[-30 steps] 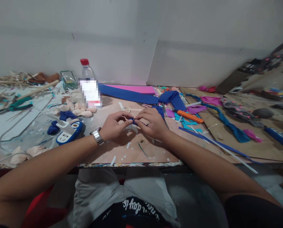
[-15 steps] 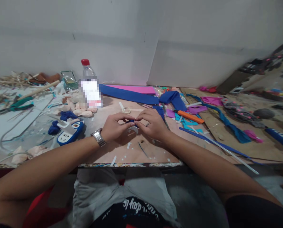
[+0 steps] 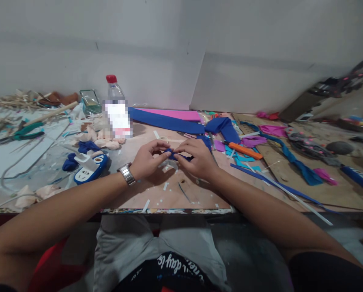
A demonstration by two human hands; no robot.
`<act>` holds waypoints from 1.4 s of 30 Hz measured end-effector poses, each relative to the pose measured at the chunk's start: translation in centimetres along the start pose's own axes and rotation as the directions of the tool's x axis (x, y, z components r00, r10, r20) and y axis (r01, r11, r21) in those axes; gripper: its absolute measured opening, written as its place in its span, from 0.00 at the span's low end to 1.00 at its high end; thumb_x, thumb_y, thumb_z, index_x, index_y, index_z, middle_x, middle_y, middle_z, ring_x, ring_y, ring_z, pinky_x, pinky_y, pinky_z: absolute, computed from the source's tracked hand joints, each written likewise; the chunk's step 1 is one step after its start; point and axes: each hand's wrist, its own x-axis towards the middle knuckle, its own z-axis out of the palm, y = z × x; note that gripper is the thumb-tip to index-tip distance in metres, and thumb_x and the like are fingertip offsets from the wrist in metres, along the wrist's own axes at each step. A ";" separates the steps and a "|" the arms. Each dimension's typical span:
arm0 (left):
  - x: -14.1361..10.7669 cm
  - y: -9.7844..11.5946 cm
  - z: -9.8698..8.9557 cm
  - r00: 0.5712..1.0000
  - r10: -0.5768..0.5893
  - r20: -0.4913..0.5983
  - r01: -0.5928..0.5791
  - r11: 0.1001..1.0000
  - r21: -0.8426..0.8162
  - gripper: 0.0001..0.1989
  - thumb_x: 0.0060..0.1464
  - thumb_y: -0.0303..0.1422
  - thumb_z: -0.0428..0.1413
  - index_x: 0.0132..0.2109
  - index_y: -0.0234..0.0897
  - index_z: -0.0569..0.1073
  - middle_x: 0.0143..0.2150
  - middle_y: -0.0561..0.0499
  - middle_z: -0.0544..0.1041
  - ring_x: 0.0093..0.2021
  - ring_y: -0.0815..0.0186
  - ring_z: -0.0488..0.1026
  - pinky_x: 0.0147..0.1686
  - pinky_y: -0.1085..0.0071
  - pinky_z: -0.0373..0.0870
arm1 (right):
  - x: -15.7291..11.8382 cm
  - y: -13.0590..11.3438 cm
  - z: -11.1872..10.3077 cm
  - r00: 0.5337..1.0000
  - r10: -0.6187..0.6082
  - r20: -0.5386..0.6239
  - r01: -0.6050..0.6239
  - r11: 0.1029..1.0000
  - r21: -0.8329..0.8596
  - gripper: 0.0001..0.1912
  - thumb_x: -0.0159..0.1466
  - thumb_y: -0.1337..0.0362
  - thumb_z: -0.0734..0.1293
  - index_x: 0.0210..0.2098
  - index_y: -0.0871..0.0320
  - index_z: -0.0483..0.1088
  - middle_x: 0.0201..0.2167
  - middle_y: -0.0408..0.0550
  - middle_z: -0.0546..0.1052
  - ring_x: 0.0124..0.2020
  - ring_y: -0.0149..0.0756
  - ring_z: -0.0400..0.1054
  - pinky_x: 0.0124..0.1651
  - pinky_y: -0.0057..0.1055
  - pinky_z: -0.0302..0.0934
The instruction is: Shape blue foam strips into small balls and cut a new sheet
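Note:
A small, crumpled piece of dark blue fabric (image 3: pixel 172 155) is pinched between my two hands above the middle of the wooden table (image 3: pixel 205 194). My left hand (image 3: pixel 149 159), with a metal watch (image 3: pixel 127 174) on its wrist, grips the piece's left end between thumb and fingers. Thumb and fingers of my right hand (image 3: pixel 196 157) close on its right part and hide some of it. Just behind my left fingers lies a roll of pale tape (image 3: pixel 163 139), partly covered. Small white scraps and a thin dark strip (image 3: pixel 184 192) lie below my hands.
Blue cloth (image 3: pixel 169 123) and pink cloth (image 3: pixel 175 114) lie along the wall by a bottle with a red cap (image 3: pixel 111 78). An orange cutter (image 3: pixel 245 151) rests on the right. On the left are green-handled pliers (image 3: pixel 29 130) and a blue-white power strip (image 3: pixel 91 170).
The blue fabric between my fingers has turned and now shows more of its length towards the right. My left fingers have spread slightly and cover more of the tape roll.

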 end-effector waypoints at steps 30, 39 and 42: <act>-0.3 0.5 -0.1 1.000 0.024 -0.001 -0.024 0.996 0.083 0.15 0.59 0.42 0.63 0.47 0.36 0.83 0.44 0.43 0.85 0.43 0.60 0.81 0.45 0.64 0.77 | 0.1 -0.4 -0.1 1.000 0.019 -0.003 -0.019 0.997 0.068 0.07 0.69 0.60 0.70 0.35 0.55 0.74 0.35 0.48 0.80 0.40 0.41 0.73 0.48 0.40 0.62; -0.4 1.1 -0.1 1.000 0.007 0.009 -0.009 0.990 0.139 0.14 0.56 0.40 0.66 0.46 0.37 0.83 0.44 0.45 0.85 0.42 0.61 0.80 0.44 0.64 0.76 | 0.0 -0.1 -0.1 1.000 -0.013 -0.011 0.014 0.997 0.076 0.10 0.69 0.56 0.70 0.36 0.56 0.74 0.35 0.49 0.80 0.40 0.41 0.74 0.47 0.39 0.62; -0.3 0.5 -0.1 1.000 0.006 0.012 -0.007 0.998 0.058 0.15 0.58 0.40 0.64 0.48 0.37 0.81 0.45 0.44 0.84 0.42 0.62 0.80 0.46 0.65 0.77 | 0.1 -0.1 -0.2 0.999 -0.030 -0.018 0.031 0.997 0.066 0.07 0.69 0.59 0.70 0.38 0.56 0.75 0.37 0.50 0.81 0.41 0.42 0.74 0.49 0.40 0.63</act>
